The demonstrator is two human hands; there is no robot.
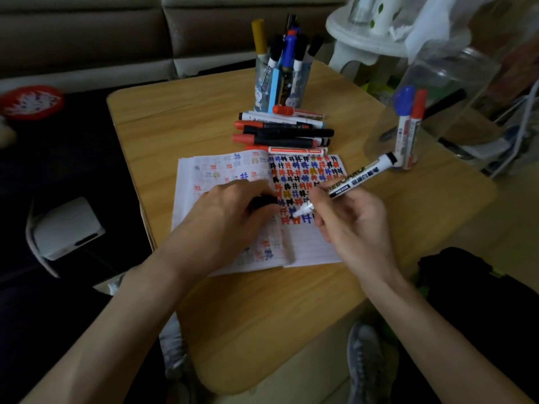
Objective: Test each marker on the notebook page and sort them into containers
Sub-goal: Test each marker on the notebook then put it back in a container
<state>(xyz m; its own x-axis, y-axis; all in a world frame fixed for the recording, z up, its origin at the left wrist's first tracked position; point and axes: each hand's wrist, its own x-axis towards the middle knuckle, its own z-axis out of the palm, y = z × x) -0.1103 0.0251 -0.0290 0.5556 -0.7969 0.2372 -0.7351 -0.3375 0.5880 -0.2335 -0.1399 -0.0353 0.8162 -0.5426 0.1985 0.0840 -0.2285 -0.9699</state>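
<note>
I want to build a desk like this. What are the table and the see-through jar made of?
The table looks like wood or wood-print laminate: tan grain lines, smooth dull sheen. The see-through jar looks like clear plastic, possibly glass: the markers inside show through its glossy wall.

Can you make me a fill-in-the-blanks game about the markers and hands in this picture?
1. The right hand holds a white marker, its tip on the open ____.
2. The left hand holds a ____ cap.
3. In the clear jar, a red-capped marker stands beside a ____-capped one.
Missing words: notebook; black; blue.
</note>
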